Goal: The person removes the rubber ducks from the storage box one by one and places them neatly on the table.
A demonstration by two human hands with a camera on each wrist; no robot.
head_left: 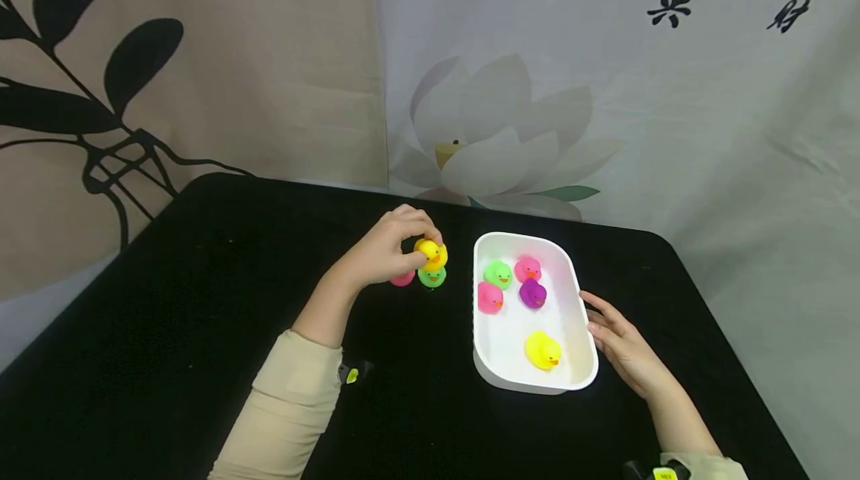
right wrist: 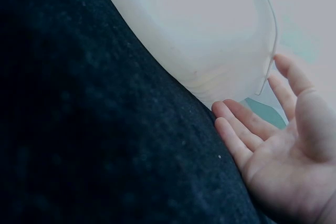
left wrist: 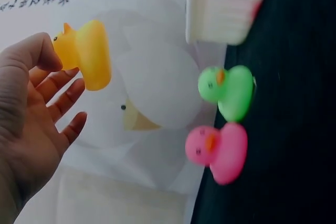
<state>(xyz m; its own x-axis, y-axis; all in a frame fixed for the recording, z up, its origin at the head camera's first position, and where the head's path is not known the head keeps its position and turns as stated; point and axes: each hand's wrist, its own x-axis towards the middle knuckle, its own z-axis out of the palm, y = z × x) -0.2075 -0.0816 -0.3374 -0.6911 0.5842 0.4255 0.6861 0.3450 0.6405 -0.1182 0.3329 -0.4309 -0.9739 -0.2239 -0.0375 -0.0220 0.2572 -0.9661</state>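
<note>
My left hand (head_left: 392, 245) pinches a yellow rubber duck (head_left: 432, 254) between thumb and fingers. In the left wrist view that duck (left wrist: 92, 56) is held up off the table, apart from a green duck (left wrist: 233, 92) and a pink duck (left wrist: 226, 153) standing side by side on the black cloth. To the right stands a white tray (head_left: 500, 368) with several ducks inside, among them a purple duck (head_left: 533, 293) and another yellow duck (head_left: 542, 350). Against the tray's right side my right hand (head_left: 625, 349) rests its fingertips, fingers fairly straight, as the right wrist view also shows.
A black cloth (head_left: 201, 331) covers the table. Behind its far edge hangs a light curtain (head_left: 302, 77) printed with dark leaves, a pale flower and lettering.
</note>
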